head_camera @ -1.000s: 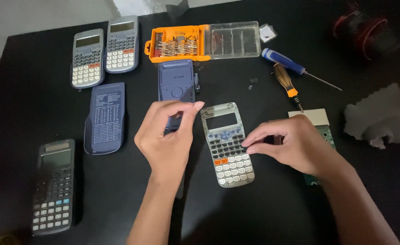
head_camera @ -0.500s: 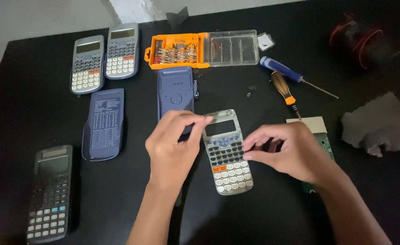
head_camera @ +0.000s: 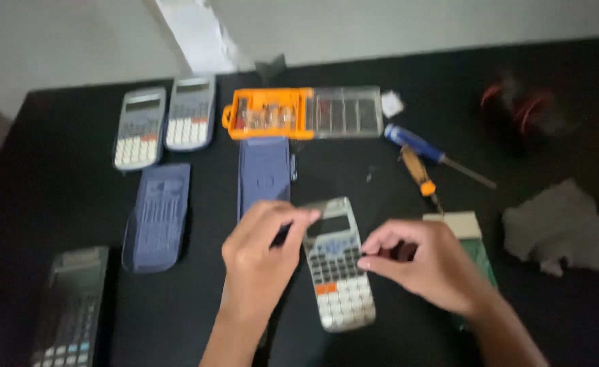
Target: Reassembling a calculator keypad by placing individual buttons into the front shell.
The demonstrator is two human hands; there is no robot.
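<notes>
Both hands close on the silver calculator (head_camera: 337,272): the left hand (head_camera: 259,261) pinches its upper left corner, the right hand (head_camera: 429,268) grips its right edge, steadying it flat on the surface (head_camera: 55,183). Beyond the grip lies a blue cover (head_camera: 264,175); farther, an orange bit case (head_camera: 303,113) (lid open, bits blurred).

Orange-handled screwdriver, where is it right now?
In the head view, the orange-handled screwdriver lies right of centre on the black table, just below the blue-handled screwdriver and above the right hand.
</notes>
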